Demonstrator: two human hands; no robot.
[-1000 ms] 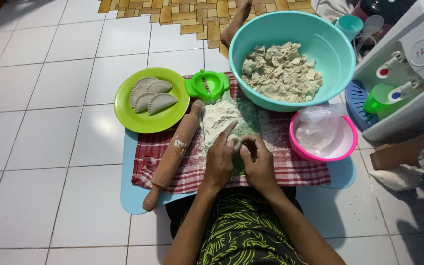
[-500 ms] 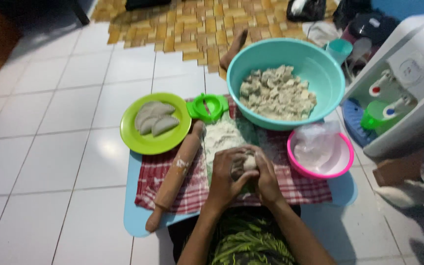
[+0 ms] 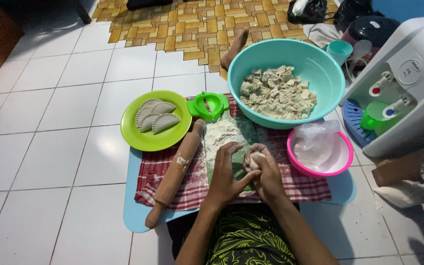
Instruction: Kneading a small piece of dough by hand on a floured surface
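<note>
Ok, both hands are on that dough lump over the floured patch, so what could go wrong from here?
1. The rolling pin lies tilted beside the left hand; an elbow nudge might roll it off the checked cloth.
2. The pink bowl with a plastic bag sits close to the right hand and could get knocked.
3. The dough lump is only partly visible between the palms; it might stick if the flour runs thin.

Pale, soft matt dough lump point(image 3: 254, 160), floury. Long wooden rolling pin point(image 3: 176, 172), matt, dusted white. Red-and-white checked woven cloth point(image 3: 172, 184). Glossy teal plastic bowl point(image 3: 315, 66); glossy lime-green plastic plate point(image 3: 136, 135); smooth pink plastic bowl point(image 3: 342, 162) holding crinkled clear plastic film point(image 3: 315, 142). Shiny white glazed floor tiles point(image 3: 50, 147).
</note>
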